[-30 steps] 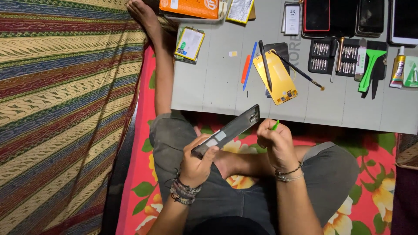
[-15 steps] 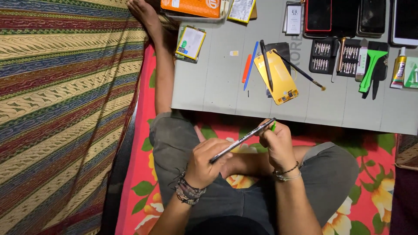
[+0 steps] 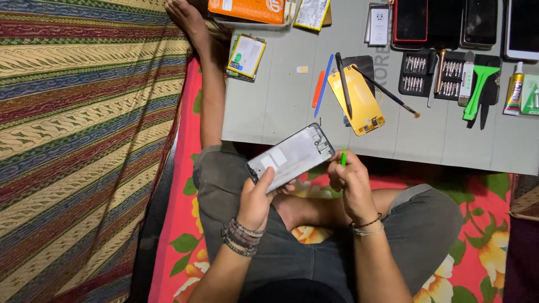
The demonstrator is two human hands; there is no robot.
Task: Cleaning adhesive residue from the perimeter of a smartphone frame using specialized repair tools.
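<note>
We found the left hand [image 3: 257, 197] gripping a phone frame [image 3: 292, 157] by its lower end, tilted, inner side up, above the lap just short of the counter [image 3: 281, 101] edge. The right hand [image 3: 349, 188] was closed around a green tool [image 3: 343, 158], its tip just beside the frame's upper corner.

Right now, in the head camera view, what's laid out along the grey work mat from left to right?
Phone battery → red pry tool → blue pry tool → yellow phone panel → thin brush → screwdriver bit case → green scraper → glue tube.
</note>
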